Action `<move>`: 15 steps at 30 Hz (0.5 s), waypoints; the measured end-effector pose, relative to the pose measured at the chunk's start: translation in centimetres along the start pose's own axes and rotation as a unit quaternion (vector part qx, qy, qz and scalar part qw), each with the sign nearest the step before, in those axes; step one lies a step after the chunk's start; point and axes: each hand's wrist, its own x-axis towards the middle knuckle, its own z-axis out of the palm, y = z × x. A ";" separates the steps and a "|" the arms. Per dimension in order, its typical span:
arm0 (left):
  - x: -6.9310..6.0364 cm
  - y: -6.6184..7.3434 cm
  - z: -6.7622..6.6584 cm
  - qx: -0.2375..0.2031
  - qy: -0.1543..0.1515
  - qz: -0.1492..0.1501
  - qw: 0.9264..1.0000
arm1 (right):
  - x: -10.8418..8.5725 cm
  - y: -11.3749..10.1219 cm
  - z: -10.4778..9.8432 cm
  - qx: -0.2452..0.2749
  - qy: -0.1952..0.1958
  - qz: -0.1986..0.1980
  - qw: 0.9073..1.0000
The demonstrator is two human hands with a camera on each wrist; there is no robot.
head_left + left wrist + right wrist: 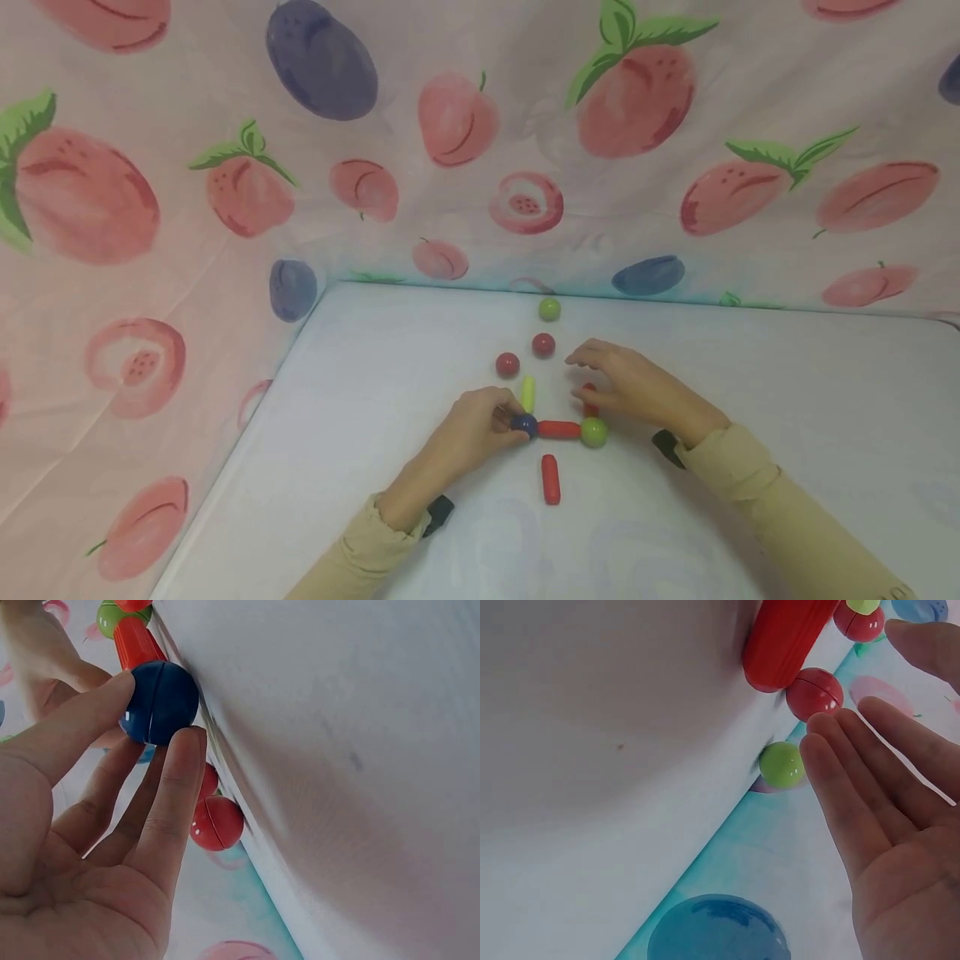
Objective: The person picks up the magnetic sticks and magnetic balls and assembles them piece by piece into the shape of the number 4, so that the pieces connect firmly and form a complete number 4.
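My left hand (468, 429) pinches a dark blue ball (524, 426) between thumb and fingers; the left wrist view shows the same ball (160, 703) close up. A red rod (559, 429) runs from the blue ball to a green ball (594, 432). A second red rod (591, 402) extends back from that green ball, and a yellow-green rod (528, 394) extends back from the blue one. My right hand (637, 385) hovers over the second red rod, fingers extended, holding nothing; in the right wrist view the hand (900, 802) is beside a red rod (787, 641).
Behind the joined pieces lie two red balls (507, 364) and a green ball (550, 309). A loose red rod (551, 479) lies in front on the white table (300, 500). Fruit-patterned cloth (450, 200) stands along the table's back and left edges.
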 end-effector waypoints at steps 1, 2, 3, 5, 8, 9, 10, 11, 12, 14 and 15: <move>0.0 0.0 0.0 0.001 0.000 0.001 1.000 | 0.2 0.0 0.0 0.000 0.001 -0.002 1.000; 0.0 0.0 0.0 0.001 0.000 0.001 1.000 | 0.3 0.0 0.0 0.002 0.002 -0.004 1.000; 0.0 0.0 0.0 0.001 0.000 0.001 1.000 | 0.5 0.0 0.0 0.004 0.002 -0.006 1.000; 0.0 0.0 0.0 0.003 0.001 0.002 1.000 | 0.8 0.0 0.0 0.009 0.002 -0.007 1.000; 0.0 0.0 0.0 0.005 0.003 0.002 1.000 | 1.3 0.0 0.0 0.016 0.003 -0.008 1.000; 0.0 0.0 0.0 0.005 0.003 0.002 1.000 | 1.5 0.0 0.1 0.018 0.003 -0.009 1.000; 0.0 -0.1 0.0 0.006 0.004 0.003 1.000 | 1.6 0.0 0.1 0.018 0.005 -0.010 1.000; 0.0 -0.1 0.0 0.006 0.004 0.003 1.000 | 1.8 -0.1 0.0 0.019 0.007 -0.011 1.000; 0.0 -0.1 0.0 0.005 0.004 0.002 1.000 | 1.9 -0.1 0.0 0.021 0.009 -0.012 1.000; 0.0 0.0 -0.1 0.004 0.003 0.002 1.000 | 2.2 -0.1 0.0 0.024 0.011 -0.013 1.000; 0.0 0.0 -0.1 0.004 0.003 0.001 1.000 | 2.4 -0.1 0.0 0.025 0.011 -0.012 1.000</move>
